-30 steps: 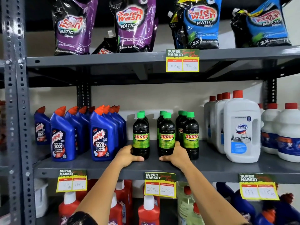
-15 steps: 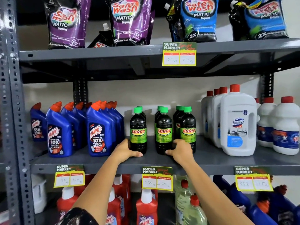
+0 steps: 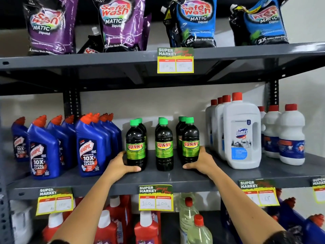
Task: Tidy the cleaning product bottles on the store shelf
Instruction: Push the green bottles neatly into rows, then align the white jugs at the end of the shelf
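Three rows of dark Sunny bottles with green caps stand upright on the grey middle shelf [image 3: 175, 178], near its front edge. The left front Sunny bottle [image 3: 135, 147] has the person's left hand [image 3: 119, 164] wrapped round its base, thumb lying across the front at the foot and fingers curled behind its left side. The right front Sunny bottle [image 3: 190, 143] is gripped the same way by the right hand [image 3: 202, 162], thumb along the bottom front, palm against its right flank. The middle front Sunny bottle [image 3: 164, 147] stands alone between them, touched by neither hand. Both forearms reach up from below, bare, crossing the shelf lip on either side of the yellow price tag [image 3: 156, 198]. To the left stand blue Harpic bottles [image 3: 88, 148] with orange caps; to the right, a white Domex jug [image 3: 242, 134] with a red cap, well apart from the right hand. Safe Wash pouches [image 3: 121, 23] sit on the shelf above.
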Demonstrator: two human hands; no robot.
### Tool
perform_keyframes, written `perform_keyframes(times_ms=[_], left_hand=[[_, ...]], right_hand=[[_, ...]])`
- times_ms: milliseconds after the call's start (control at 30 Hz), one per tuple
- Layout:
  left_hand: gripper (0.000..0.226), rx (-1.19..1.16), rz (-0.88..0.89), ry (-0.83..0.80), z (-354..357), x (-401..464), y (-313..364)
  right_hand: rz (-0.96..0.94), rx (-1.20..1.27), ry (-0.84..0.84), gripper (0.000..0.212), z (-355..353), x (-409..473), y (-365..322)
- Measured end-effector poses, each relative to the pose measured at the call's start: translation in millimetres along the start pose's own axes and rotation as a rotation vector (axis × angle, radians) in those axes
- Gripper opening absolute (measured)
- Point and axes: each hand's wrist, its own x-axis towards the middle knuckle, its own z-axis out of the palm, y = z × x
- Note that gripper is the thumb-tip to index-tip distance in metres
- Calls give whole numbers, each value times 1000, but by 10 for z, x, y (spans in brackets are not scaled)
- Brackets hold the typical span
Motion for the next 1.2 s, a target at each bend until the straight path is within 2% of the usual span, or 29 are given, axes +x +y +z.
perform_keyframes(times_ms=[100, 233, 333, 467, 533, 600, 700, 767, 800, 833, 900, 967, 1033, 1100, 1167, 1200], left_hand=[[103, 16, -20, -5, -21, -28, 16], [119, 30, -43, -24, -48, -46, 36], [107, 43, -41, -22, -26, -74, 76], [105, 33, -27, 28, 18, -122, 130], [93, 20, 23, 99, 14, -194, 169], [72, 50, 123, 299, 10, -277, 190], [38, 76, 303, 611, 67, -443, 282], [13, 81, 416, 636, 207, -594, 562], [4, 76, 461, 571, 312, -649, 739], [10, 65, 481, 453, 456, -683, 932], [19, 19, 445, 94, 824, -659, 1283], [12, 33, 365, -221, 1269, -551, 1536], [36, 15, 291, -367, 1700, -460, 1743], [61, -97, 192, -467, 2044, -421, 1919], [66, -176, 152, -493, 2296, -373, 2026], [63, -184, 166, -472, 2397, -334, 2057]], right_hand=[[3, -1, -14, 95, -8, -5, 10], [-11, -12, -24, 94, -8, -1, 7], [-19, -32, -26, 92, -3, -8, 5], [-26, -69, -48, 95, -10, -31, -22], [-15, -72, -47, 96, -43, -71, -20], [-7, -88, -39, 91, -160, -117, 40], [-38, -178, -11, 61, -504, -197, 259], [-22, -197, 28, 41, -824, -275, 441], [1, -176, 52, 35, -991, -294, 539], [29, -161, 72, 33, -1168, -322, 632], [88, -190, 47, 36, -1509, -321, 828], [122, -142, -2, 40, -1761, -278, 993], [94, -21, -1, 47, -1913, -192, 1179], [50, 89, -5, 79, -1986, -121, 1309], [24, 176, -59, 106, -1993, -57, 1377], [6, 194, -89, 112, -1993, -15, 1415]])
